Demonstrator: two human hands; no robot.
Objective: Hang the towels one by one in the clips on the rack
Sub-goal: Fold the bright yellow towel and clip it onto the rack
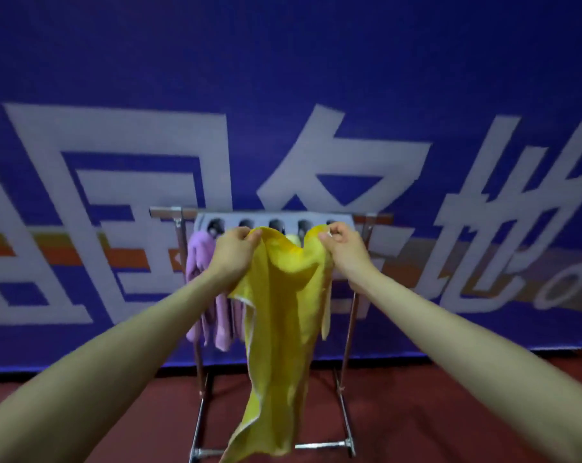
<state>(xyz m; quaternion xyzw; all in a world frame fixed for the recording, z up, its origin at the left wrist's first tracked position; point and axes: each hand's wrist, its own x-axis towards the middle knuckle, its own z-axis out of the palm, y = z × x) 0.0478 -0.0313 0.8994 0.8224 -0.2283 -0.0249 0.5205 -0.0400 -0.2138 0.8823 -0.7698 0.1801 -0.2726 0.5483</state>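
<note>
A yellow towel hangs limp before the metal rack; a purple towel hangs from its leftmost clip

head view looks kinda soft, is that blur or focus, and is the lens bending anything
Head view: the whole frame is soft, more like motion blur; the grey clip bar and its dark round clips lack crisp edges. Wide-angle distortion bows the blue banner with white lettering and stretches both forearms. Lighting is dim and even, no glare; the yellow cloth towel, pinched by left hand and right hand, reads brightest.

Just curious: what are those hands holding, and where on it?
The yellow towel: left hand and right hand each pinch its top edge.
</note>
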